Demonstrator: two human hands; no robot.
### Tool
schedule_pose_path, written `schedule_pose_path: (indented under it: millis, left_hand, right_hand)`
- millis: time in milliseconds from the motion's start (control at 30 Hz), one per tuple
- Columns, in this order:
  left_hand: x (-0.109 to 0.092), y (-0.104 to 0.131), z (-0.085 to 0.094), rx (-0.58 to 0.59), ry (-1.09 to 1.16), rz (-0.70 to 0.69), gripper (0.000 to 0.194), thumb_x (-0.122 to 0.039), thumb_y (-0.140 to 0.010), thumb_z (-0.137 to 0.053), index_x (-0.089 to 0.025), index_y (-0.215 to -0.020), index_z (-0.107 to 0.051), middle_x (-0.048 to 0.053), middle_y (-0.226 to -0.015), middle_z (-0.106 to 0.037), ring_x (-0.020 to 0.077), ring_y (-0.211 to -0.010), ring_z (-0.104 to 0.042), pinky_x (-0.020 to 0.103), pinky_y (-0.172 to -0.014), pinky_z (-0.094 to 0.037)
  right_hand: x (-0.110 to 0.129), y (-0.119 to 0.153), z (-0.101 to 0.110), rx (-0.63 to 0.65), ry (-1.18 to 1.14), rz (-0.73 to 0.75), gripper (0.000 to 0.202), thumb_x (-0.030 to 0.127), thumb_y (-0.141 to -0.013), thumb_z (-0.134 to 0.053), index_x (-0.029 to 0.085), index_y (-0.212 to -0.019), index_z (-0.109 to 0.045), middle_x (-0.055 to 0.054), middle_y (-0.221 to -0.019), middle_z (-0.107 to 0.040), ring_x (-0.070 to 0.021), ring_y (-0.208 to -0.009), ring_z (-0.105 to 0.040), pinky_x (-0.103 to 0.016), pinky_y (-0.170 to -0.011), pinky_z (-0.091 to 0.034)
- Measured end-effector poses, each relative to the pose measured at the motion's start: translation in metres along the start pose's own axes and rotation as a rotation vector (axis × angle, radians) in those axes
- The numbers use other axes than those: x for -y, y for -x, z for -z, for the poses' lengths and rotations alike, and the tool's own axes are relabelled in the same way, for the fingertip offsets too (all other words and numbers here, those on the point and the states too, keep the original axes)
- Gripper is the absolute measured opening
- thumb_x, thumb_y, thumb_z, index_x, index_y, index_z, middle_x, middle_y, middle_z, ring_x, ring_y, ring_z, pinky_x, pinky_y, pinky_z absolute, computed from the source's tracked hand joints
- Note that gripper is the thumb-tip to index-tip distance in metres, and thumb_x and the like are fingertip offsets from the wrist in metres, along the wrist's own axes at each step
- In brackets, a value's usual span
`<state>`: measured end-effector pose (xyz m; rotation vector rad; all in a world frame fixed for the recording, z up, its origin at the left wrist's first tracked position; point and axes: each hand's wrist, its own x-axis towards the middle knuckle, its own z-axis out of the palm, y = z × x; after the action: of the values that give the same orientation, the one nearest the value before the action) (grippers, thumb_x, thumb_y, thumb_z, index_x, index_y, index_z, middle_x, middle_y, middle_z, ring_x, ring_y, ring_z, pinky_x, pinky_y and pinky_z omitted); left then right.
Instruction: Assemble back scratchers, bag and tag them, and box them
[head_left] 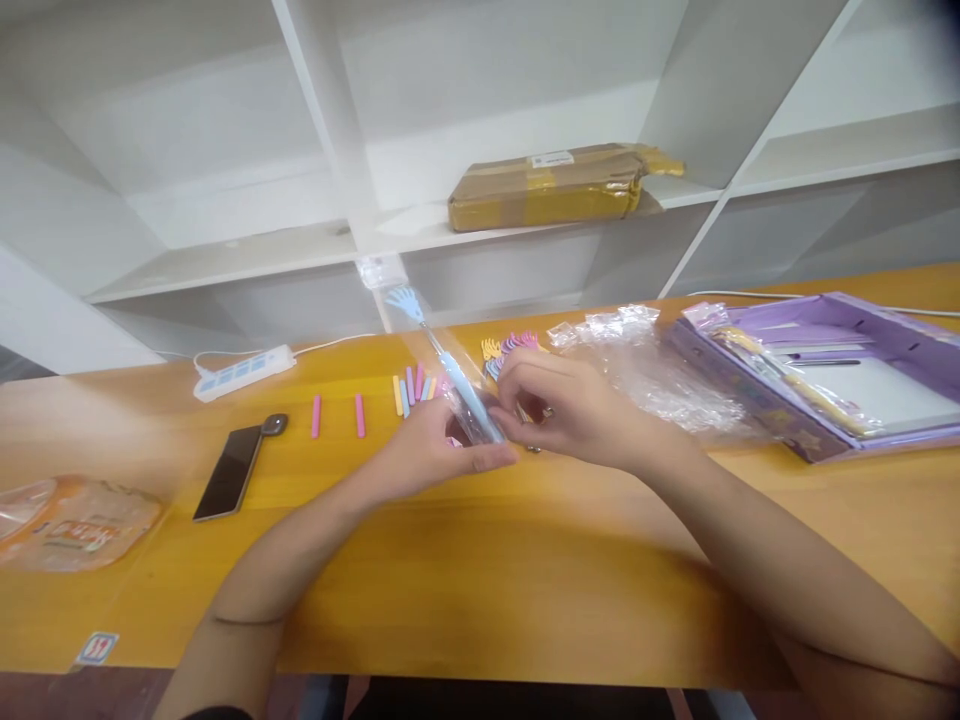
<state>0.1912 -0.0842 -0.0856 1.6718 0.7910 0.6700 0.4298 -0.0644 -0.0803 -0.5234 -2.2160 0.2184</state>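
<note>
The left hand point(429, 447) held a blue hand-tipped stick point(462, 384) in a clear bag point(382, 272) between thumb and fingers, over the table point(480, 590). The right hand point(566, 405) curled at the stick's near end; whether it pinched the bag was unclear.

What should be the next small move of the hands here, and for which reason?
Probably the right hand should close the lower end of the clear bag: the blue scratcher seems to lie inside, and the left hand holds it. The bag's opening is hidden, so this is a guess.
</note>
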Motion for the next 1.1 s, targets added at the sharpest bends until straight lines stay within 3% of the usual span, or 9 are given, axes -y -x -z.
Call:
schedule_pose_path:
  millis: [167, 300, 533, 633, 833, 967, 1100]
  left_hand:
    - [0.0065, -0.0036, -0.0042, -0.012, 0.043, 0.085, 0.045, -0.058, -0.092, -0.080, -0.017, -0.106, -0.068, 0.003, -0.084, -0.071, 0.0175, -0.075, -0.069, 0.030, -0.069, -0.055]
    - [0.0075, -0.0027, -0.0020, -0.046, -0.002, 0.056, 0.047, -0.063, -0.096, -0.072, -0.018, -0.090, -0.060, -0.004, -0.071, -0.053, 0.0122, -0.065, -0.053, 0.026, -0.062, -0.047]
    - [0.0012, -0.0004, -0.0004, 0.061, 0.117, 0.017, 0.043, -0.060, -0.103, -0.066, -0.020, -0.116, -0.061, -0.003, -0.081, -0.048, 0.0116, -0.068, -0.046, 0.027, -0.066, -0.050]
    - [0.0001, -0.0005, 0.0011, 0.071, 0.095, 0.004, 0.042, -0.061, -0.105, -0.062, -0.019, -0.106, -0.059, -0.003, -0.078, -0.048, 0.0122, -0.068, -0.048, 0.029, -0.068, -0.049]
    - [0.0026, -0.0030, 0.0000, 0.095, 0.115, -0.035, 0.042, -0.057, -0.106, -0.062, -0.020, -0.088, -0.053, -0.004, -0.073, -0.047, 0.0113, -0.066, -0.050, 0.030, -0.070, -0.051]
    - [0.0036, -0.0037, -0.0024, 0.043, 0.108, -0.079, 0.039, -0.054, -0.105, -0.066, -0.019, -0.090, -0.057, -0.004, -0.069, -0.047, 0.0105, -0.063, -0.049, 0.025, -0.063, -0.047]
    - [0.0003, -0.0018, -0.0045, 0.005, 0.031, -0.074, 0.044, -0.059, -0.102, -0.069, -0.016, -0.093, -0.069, 0.000, -0.073, -0.057, 0.0115, -0.066, -0.055, 0.024, -0.063, -0.050]
  right_hand:
    - [-0.0008, 0.0003, -0.0036, 0.000, 0.025, 0.030, 0.025, 0.023, -0.100, -0.073, 0.019, -0.087, -0.051, 0.001, -0.088, -0.059, -0.0075, -0.072, -0.049, -0.022, -0.062, -0.038]
    - [0.0007, -0.0005, -0.0042, -0.045, 0.016, 0.008, 0.025, 0.019, -0.099, -0.069, 0.019, -0.085, -0.049, 0.001, -0.085, -0.058, -0.0078, -0.072, -0.049, -0.022, -0.063, -0.038]
    - [-0.0002, -0.0025, -0.0046, -0.098, -0.032, -0.031, 0.024, 0.020, -0.100, -0.070, 0.018, -0.085, -0.051, 0.003, -0.081, -0.056, -0.0066, -0.069, -0.047, -0.021, -0.061, -0.037]
    - [-0.0010, -0.0012, -0.0041, -0.096, -0.061, -0.065, 0.022, 0.021, -0.101, -0.068, 0.019, -0.085, -0.052, 0.003, -0.079, -0.055, -0.0067, -0.068, -0.046, -0.021, -0.061, -0.037]
    - [-0.0018, 0.0019, -0.0022, 0.003, -0.008, -0.303, 0.029, 0.037, -0.102, -0.070, 0.020, -0.098, -0.048, 0.005, -0.076, -0.052, -0.0075, -0.062, -0.041, -0.024, -0.058, -0.030]
    - [-0.0001, -0.0014, 0.0011, 0.127, -0.055, -0.305, 0.044, 0.052, -0.107, -0.063, 0.018, -0.082, -0.047, 0.003, -0.074, -0.052, -0.0084, -0.062, -0.040, -0.025, -0.058, -0.029]
    - [0.0041, -0.0031, 0.0013, 0.222, -0.262, -0.269, 0.052, 0.055, -0.110, -0.057, 0.017, -0.075, -0.054, 0.004, -0.065, -0.051, -0.0075, -0.058, -0.040, -0.024, -0.057, -0.028]
